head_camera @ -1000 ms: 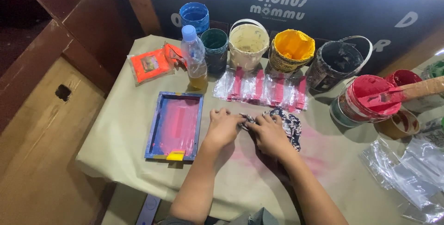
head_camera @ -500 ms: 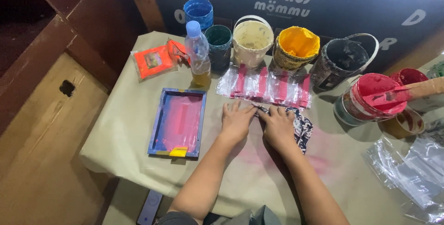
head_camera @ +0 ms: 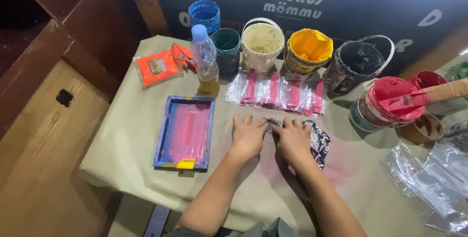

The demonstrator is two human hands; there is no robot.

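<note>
- Where the person worked, the table [head_camera: 131, 139] was draped in beige paper stained pink near its middle.
- Along its far edge stood a row of paint buckets [head_camera: 262, 44]: blue, dark green, cream, yellow, black and red.
- At the left lay a blue-framed printing screen [head_camera: 185, 130], its mesh smeared pink.
- Past the hands lay clear plastic sheets with pink stripes [head_camera: 276, 92].
- Beside the green bucket stood a plastic bottle [head_camera: 205, 61], upright, holding amber liquid.
- The patterned dark cloth [head_camera: 320, 142] lay mid-table, mostly under the right hand [head_camera: 294, 139].
- That hand pressed flat on it, fingers spread, gripping nothing.
- The left hand [head_camera: 247, 135] lay flat just beside it, fingers apart, tips touching the cloth's edge.
</note>
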